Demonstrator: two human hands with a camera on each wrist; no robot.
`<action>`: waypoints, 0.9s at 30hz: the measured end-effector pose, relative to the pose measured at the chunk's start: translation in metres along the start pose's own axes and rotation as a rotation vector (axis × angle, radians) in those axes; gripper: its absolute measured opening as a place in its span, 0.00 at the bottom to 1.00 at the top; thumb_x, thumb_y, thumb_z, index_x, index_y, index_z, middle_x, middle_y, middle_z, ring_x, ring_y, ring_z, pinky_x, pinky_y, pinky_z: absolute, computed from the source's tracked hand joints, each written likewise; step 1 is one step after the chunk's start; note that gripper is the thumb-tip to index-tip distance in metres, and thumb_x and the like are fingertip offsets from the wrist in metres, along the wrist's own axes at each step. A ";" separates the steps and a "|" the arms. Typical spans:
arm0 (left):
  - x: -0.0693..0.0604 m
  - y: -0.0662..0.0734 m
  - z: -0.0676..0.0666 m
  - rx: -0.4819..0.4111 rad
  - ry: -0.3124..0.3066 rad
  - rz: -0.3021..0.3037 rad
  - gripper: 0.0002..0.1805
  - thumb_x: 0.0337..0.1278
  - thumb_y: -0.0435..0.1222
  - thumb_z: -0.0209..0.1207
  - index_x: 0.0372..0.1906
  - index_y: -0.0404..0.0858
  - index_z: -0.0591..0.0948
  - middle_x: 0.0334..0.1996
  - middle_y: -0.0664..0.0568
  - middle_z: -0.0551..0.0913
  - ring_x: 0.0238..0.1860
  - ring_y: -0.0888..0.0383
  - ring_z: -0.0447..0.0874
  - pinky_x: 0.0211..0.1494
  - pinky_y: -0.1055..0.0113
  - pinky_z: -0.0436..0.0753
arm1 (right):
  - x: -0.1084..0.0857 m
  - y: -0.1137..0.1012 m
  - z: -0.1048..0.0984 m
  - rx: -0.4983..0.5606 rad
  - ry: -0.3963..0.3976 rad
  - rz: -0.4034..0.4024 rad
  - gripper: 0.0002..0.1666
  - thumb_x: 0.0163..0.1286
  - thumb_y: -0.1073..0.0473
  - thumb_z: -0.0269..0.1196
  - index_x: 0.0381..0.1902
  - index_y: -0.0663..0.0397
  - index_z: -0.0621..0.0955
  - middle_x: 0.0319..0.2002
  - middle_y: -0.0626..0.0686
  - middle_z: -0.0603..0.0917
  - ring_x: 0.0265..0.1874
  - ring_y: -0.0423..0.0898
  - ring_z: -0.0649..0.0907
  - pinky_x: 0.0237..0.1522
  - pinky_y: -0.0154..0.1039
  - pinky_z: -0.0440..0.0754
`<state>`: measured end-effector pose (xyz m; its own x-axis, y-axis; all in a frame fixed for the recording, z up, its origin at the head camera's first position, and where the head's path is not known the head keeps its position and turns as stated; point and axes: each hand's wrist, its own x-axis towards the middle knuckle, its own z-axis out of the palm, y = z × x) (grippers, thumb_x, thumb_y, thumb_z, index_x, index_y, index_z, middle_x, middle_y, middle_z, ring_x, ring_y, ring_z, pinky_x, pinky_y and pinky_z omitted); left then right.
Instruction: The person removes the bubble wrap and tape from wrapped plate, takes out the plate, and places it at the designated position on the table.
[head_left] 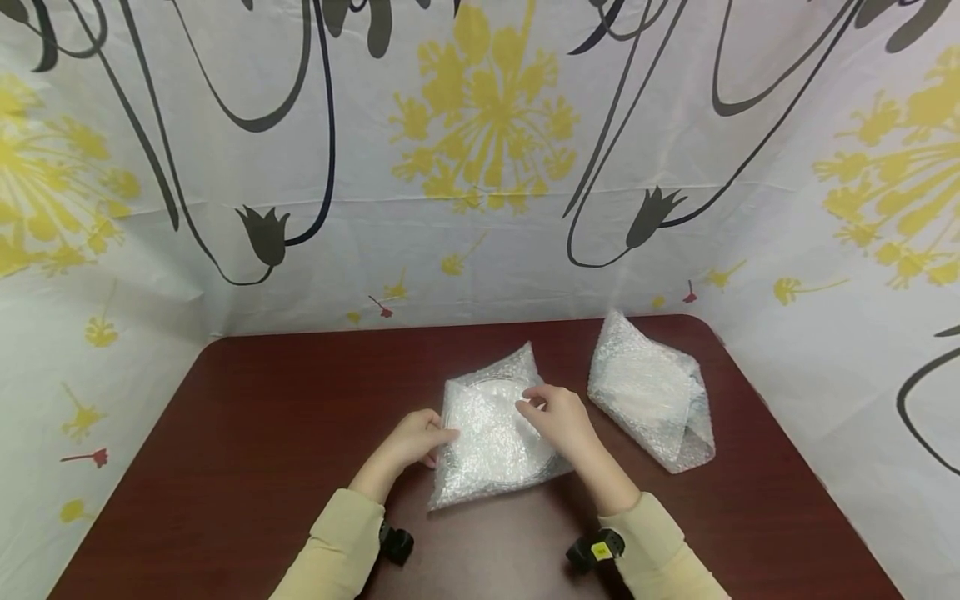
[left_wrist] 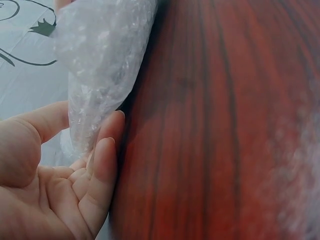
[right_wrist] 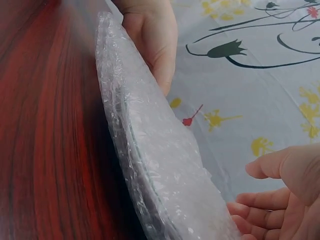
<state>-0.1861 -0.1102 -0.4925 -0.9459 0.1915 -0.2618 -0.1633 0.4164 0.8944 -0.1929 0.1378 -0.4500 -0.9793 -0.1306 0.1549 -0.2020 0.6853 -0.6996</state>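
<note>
A round plate wrapped in clear bubble wrap point(head_left: 495, 442) lies in the middle of the table, its circular rim showing faintly through the wrap. My left hand point(head_left: 417, 437) grips the left edge of this package, thumb on top and fingers underneath; the left wrist view shows that hand point(left_wrist: 65, 170) around the wrap's edge. Over the package's upper right part is my right hand point(head_left: 558, 421), fingers bent. In the right wrist view the right hand point(right_wrist: 285, 195) has its thumb apart from its fingers, and the fingertips are at the wrap's surface.
A second bubble-wrapped package point(head_left: 648, 392) lies at the back right of the dark red wooden table point(head_left: 300, 400). Behind and at both sides hangs a white cloth point(head_left: 495, 250) with yellow and grey flower prints.
</note>
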 end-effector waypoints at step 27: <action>-0.003 0.003 0.001 -0.018 0.009 0.015 0.14 0.55 0.36 0.65 0.30 0.32 0.72 0.21 0.49 0.71 0.15 0.58 0.74 0.20 0.63 0.82 | 0.004 -0.002 0.019 -0.044 -0.025 0.078 0.03 0.57 0.59 0.65 0.29 0.53 0.83 0.25 0.47 0.79 0.28 0.45 0.78 0.35 0.45 0.77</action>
<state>-0.1835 -0.1090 -0.4891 -0.9508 0.1899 -0.2450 -0.1538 0.3973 0.9047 -0.1965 0.1226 -0.4614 -0.9922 -0.0932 0.0832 -0.1249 0.7246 -0.6778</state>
